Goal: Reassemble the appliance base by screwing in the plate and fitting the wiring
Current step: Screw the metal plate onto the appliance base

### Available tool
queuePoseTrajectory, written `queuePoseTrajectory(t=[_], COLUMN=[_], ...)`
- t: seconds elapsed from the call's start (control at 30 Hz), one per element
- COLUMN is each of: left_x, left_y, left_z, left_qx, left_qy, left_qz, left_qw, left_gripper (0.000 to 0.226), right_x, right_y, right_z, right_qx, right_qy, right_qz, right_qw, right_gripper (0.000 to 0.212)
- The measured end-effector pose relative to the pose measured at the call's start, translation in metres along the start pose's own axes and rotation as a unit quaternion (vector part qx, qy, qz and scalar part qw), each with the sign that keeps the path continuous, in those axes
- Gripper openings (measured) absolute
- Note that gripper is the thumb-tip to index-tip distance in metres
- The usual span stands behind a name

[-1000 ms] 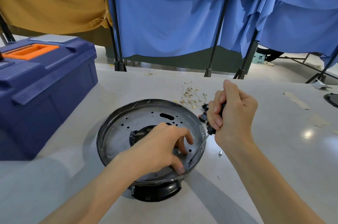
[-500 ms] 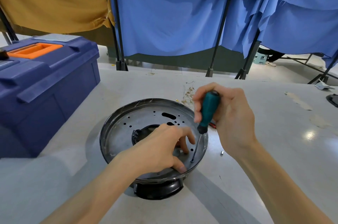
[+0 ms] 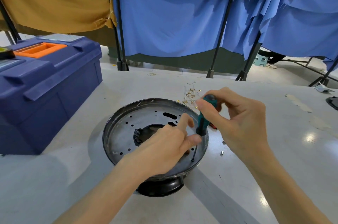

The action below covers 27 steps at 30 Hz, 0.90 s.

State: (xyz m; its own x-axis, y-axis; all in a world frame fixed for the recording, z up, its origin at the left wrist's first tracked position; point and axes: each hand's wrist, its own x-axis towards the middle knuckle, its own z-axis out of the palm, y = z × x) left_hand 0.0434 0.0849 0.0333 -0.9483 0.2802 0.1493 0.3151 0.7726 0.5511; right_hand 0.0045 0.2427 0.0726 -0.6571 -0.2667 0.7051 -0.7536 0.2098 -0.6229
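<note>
Driving a screw [image 3: 192,160] near the right rim of the plate [image 3: 124,132]: right hand [image 3: 243,125] pinches the screwdriver [image 3: 204,119] handle, left hand [image 3: 164,148] rests loosely curled on the plate, gripping nothing visible. Plate sits atop the black base [image 3: 161,188] on the counter [image 3: 54,178]; probably stiff, slick metal, so steady it by the rim.

grey table [image 3: 54,178], blue toolbox [image 3: 45,84] at left, round appliance base [image 3: 159,185] mid-table, brass terminals [image 3: 190,94], loose screws [image 3: 221,152]
</note>
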Motion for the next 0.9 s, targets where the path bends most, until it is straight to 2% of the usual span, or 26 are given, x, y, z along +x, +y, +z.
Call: queuePoseTrajectory(t=[0.03, 0.1, 0.2, 0.33, 0.5, 0.57, 0.6, 0.67, 0.73, 0.83, 0.9], left_x=[-0.001, 0.000, 0.004, 0.007, 0.004, 0.002, 0.002, 0.002, 0.002, 0.000, -0.002], left_y=[0.003, 0.005, 0.006, 0.010, 0.011, 0.010, 0.010, 0.007, 0.005, 0.005, 0.005], left_z=[0.001, 0.003, 0.005, 0.011, 0.013, 0.013, 0.012, 0.010, 0.009, 0.013, 0.015], left_qx=[0.017, 0.038, 0.084, 0.229, 0.254, 0.267, 0.271, 0.259, 0.252, 0.249, 0.229], left_qy=[0.003, 0.012, 0.026, 0.083, 0.118, 0.132, 0.130, 0.112, 0.088, 0.078, 0.070], left_qz=[0.002, 0.000, 0.003, 0.034, 0.046, 0.034, 0.025, 0.004, -0.007, -0.002, 0.000], left_qw=[1.000, 0.999, 0.996, 0.969, 0.959, 0.954, 0.953, 0.959, 0.964, 0.965, 0.971], left_gripper=[0.066, 0.073, 0.065, 0.063, 0.059, 0.061, 0.067, 0.081, 0.086, 0.080, 0.074], right_x=[-0.002, -0.003, -0.001, 0.002, 0.006, 0.006, 0.007, 0.013, 0.017, 0.019, 0.018], right_y=[0.002, 0.005, 0.005, -0.001, -0.012, -0.012, -0.012, -0.014, -0.015, -0.014, -0.015], right_z=[0.001, 0.002, 0.004, 0.011, 0.018, 0.020, 0.019, 0.009, -0.004, -0.012, -0.008], right_qx=[-0.014, -0.054, -0.129, -0.244, -0.349, -0.360, -0.346, -0.206, -0.070, -0.082, -0.121], right_qy=[0.034, 0.086, 0.112, 0.145, 0.189, 0.167, 0.133, 0.001, -0.103, -0.124, -0.085], right_qz=[-0.003, -0.010, -0.040, -0.080, -0.103, -0.110, -0.096, -0.015, 0.031, -0.062, -0.108], right_qw=[0.999, 0.995, 0.984, 0.956, 0.912, 0.911, 0.924, 0.978, 0.992, 0.987, 0.983], right_gripper=[0.019, 0.024, 0.026, 0.031, 0.040, 0.042, 0.040, 0.031, 0.038, 0.013, 0.015])
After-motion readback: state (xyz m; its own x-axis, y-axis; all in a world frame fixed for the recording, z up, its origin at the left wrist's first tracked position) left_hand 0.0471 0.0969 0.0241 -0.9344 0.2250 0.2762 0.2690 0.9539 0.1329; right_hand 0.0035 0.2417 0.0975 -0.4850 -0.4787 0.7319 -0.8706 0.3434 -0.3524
